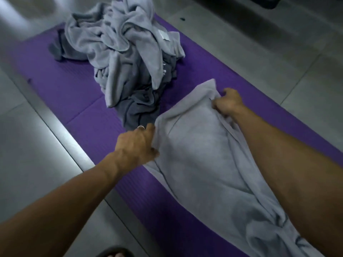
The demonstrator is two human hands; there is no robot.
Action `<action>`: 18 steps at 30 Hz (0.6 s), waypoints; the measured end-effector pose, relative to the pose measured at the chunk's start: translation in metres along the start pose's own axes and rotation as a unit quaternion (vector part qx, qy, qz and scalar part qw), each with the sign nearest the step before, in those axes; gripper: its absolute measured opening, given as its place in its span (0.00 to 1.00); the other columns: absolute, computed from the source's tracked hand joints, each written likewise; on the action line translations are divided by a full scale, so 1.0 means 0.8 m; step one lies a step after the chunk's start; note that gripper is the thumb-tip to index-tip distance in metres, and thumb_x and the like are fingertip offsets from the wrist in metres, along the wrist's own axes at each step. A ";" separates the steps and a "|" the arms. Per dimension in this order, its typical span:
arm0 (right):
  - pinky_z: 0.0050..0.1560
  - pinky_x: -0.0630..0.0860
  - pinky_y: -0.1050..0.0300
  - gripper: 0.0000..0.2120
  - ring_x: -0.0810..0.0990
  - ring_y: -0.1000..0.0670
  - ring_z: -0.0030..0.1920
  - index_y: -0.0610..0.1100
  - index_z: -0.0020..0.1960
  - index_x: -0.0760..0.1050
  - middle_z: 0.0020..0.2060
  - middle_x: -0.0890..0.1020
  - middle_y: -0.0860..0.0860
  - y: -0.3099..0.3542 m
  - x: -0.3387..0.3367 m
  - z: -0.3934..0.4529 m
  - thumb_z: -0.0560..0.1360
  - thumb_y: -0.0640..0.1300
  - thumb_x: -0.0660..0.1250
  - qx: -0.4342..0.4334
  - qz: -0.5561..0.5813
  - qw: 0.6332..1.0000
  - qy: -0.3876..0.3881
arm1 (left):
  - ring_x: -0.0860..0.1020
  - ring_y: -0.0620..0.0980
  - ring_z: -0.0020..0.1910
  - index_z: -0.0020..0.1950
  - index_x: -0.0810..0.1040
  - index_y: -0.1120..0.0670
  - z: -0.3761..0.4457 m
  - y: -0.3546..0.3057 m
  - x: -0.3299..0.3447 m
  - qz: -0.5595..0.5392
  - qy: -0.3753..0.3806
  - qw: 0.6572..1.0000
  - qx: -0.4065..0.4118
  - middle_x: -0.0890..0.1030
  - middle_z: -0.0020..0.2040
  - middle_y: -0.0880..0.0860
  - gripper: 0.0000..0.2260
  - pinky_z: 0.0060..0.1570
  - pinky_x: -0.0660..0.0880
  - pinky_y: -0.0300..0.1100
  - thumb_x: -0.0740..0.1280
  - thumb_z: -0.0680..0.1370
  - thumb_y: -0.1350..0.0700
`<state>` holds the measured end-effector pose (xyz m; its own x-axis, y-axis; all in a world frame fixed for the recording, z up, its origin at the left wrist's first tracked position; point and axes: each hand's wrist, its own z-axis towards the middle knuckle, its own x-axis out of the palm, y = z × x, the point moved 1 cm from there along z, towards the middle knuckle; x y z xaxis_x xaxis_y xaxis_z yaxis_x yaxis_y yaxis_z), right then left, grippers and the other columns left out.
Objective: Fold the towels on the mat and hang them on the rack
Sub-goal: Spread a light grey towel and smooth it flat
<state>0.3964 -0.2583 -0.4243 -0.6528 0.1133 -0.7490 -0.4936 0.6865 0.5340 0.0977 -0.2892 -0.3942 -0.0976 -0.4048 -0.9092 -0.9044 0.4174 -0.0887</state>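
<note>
The left hand (136, 143) is curled tight on the left corner of the far end of a light grey towel (207, 164), its fingers bunching the cloth; a ring shows on 1 finger. The right hand (227, 102) pinches the right corner of that same far end, fingers curled around a fold of fabric. Both hands are well apart, with the cloth between them loosely spread and wrinkled.

The towel lies lengthwise on the near half of a purple mat (78, 93), running from the hands back toward the mat's near right corner, where it gathers into deeper creases under the right forearm. Its left edge lies close to the mat's left edge.

On the far half of the mat sits a crumpled pile of towels (124, 51), light grey over darker grey, just beside the held towel's far end. The mat rests on a grey tiled floor (37, 154).
</note>
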 end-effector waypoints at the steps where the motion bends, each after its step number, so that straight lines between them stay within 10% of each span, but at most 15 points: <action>1: 0.63 0.73 0.51 0.35 0.75 0.43 0.65 0.42 0.75 0.62 0.68 0.74 0.43 0.000 -0.002 -0.006 0.71 0.45 0.70 -0.006 0.017 0.999 0.029 | 0.73 0.57 0.59 0.65 0.66 0.53 -0.002 -0.007 0.003 0.042 -0.017 0.999 0.021 0.72 0.59 0.54 0.26 0.44 0.70 0.49 0.68 0.72 0.44; 6: 0.56 0.70 0.61 0.27 0.77 0.48 0.54 0.44 0.72 0.66 0.59 0.78 0.47 -0.056 -0.053 -0.082 0.76 0.45 0.68 -0.090 -0.023 0.996 0.005 | 0.66 0.56 0.67 0.70 0.66 0.54 -0.002 -0.087 0.010 0.053 -0.147 0.965 0.209 0.67 0.70 0.55 0.26 0.61 0.65 0.50 0.64 0.75 0.46; 13: 0.50 0.76 0.55 0.05 0.82 0.46 0.48 0.46 0.47 0.81 0.43 0.84 0.48 -0.242 -0.112 -0.250 0.75 0.44 0.67 0.031 -0.090 0.993 -0.070 | 0.78 0.58 0.58 0.62 0.78 0.57 -0.009 -0.257 0.053 -0.015 -0.118 0.846 0.519 0.79 0.59 0.57 0.23 0.56 0.75 0.51 0.73 0.70 0.50; 18: 0.45 0.73 0.56 0.12 0.80 0.47 0.42 0.46 0.39 0.81 0.37 0.81 0.49 -0.318 -0.107 -0.371 0.73 0.54 0.70 0.141 -0.043 0.981 -0.126 | 0.69 0.52 0.64 0.71 0.69 0.48 -0.032 -0.338 0.079 0.047 -0.031 0.770 0.636 0.70 0.68 0.50 0.26 0.64 0.63 0.47 0.65 0.75 0.42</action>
<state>0.4074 -0.6554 -0.3796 -0.4359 0.1952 -0.8786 -0.3391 0.8686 0.3612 0.3249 -0.4487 -0.4174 -0.0832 -0.3006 -0.9501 0.2469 0.9175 -0.3119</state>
